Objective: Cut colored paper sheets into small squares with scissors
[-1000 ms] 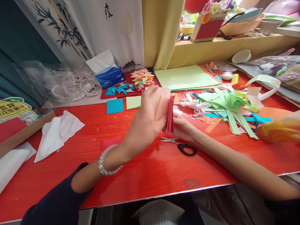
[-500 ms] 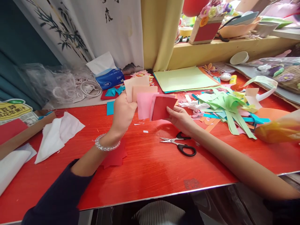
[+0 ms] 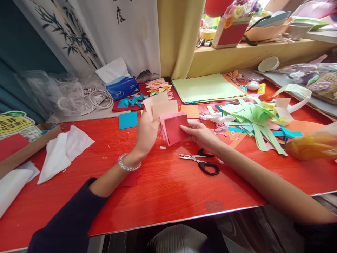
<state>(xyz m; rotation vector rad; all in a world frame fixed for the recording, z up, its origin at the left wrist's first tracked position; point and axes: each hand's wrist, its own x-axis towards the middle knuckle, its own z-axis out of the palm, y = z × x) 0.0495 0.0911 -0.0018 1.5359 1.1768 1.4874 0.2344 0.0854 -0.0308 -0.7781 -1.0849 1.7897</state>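
Observation:
My left hand, with a clear bead bracelet at the wrist, is closed on several peach paper squares that fan out above its thumb. My right hand pinches the right edge of a red paper square, with pink paper squares just behind it. Both sets meet and overlap in front of me, above the table. Below my right forearm lie scissors with black handles, blades apart and pointing left. A stack of red paper is partly hidden under my left wrist.
On the red table, a blue paper square and a tissue pack are at the back left. Green paper strips pile up at the right, near large coloured sheets. Crumpled tissue lies at the left.
My left hand has moved right and slightly down, towards my right hand. The fanned squares are now closer together, and the red square has shifted a little left and down.

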